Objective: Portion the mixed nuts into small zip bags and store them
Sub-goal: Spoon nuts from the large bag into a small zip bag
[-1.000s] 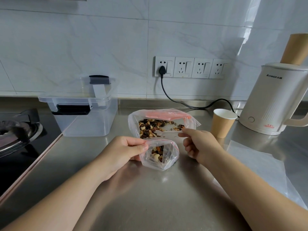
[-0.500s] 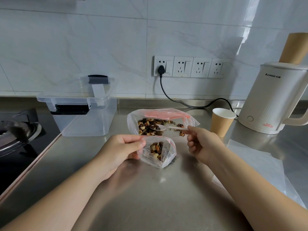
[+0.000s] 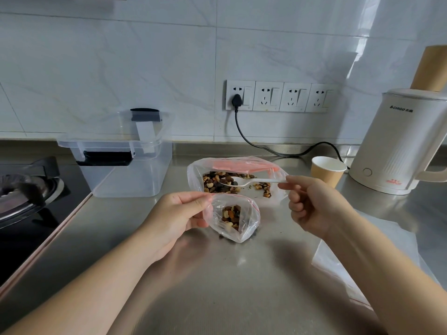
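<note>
A large clear zip bag (image 3: 196, 174) with a red seal lies open on the steel counter, mixed nuts (image 3: 219, 181) inside. In front of it stands a small zip bag (image 3: 246, 226) partly filled with nuts. My left hand (image 3: 176, 213) pinches its left rim and holds its mouth open. My right hand (image 3: 312, 204) grips the handle of a white plastic spoon (image 3: 251, 181); the spoon's bowl reaches into the large bag, on the nuts.
A clear plastic storage box (image 3: 125, 170) with its lid propped stands at the back left, beside a gas hob (image 3: 26, 189). A paper cup (image 3: 326, 174) and a white kettle (image 3: 399, 146) stand at the right. More clear bags (image 3: 343, 269) lie flat at the right front.
My right hand drew back to the right and the white spoon came into view, its bowl now among the nuts in the large bag. My left hand keeps holding the small bag.
</note>
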